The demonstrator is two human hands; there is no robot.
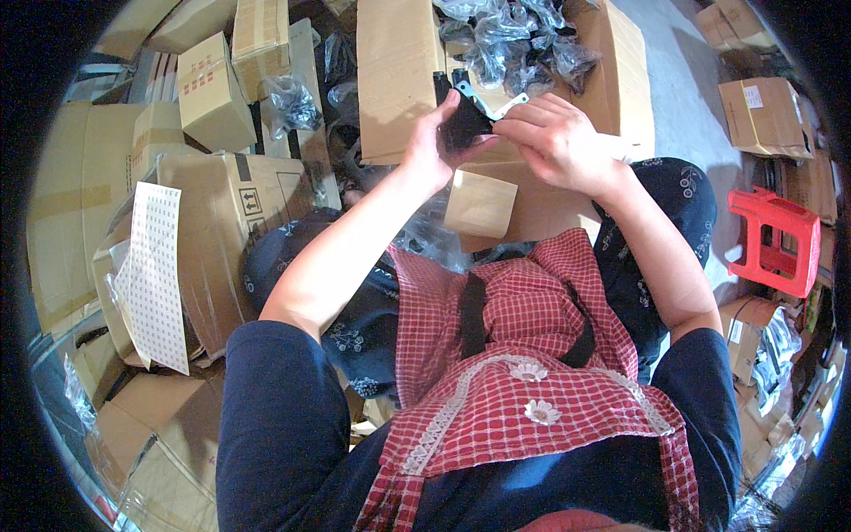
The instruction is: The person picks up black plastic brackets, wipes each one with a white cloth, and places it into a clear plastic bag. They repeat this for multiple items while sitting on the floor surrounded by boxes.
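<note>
Upper centre of frame: your left hand (436,133) grips the small black part (463,124), right hand (554,133) pinches its white metal bracket (486,102); looks light and rigid, edges maybe sharp, so hold the black body, not the bracket.

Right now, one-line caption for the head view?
Both hands, left hand and right hand, hold a small black part over an open cardboard box of bagged parts.

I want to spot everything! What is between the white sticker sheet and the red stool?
In the head view, the person's lap with the red checked apron lies between the sticker sheet and red stool.
</note>
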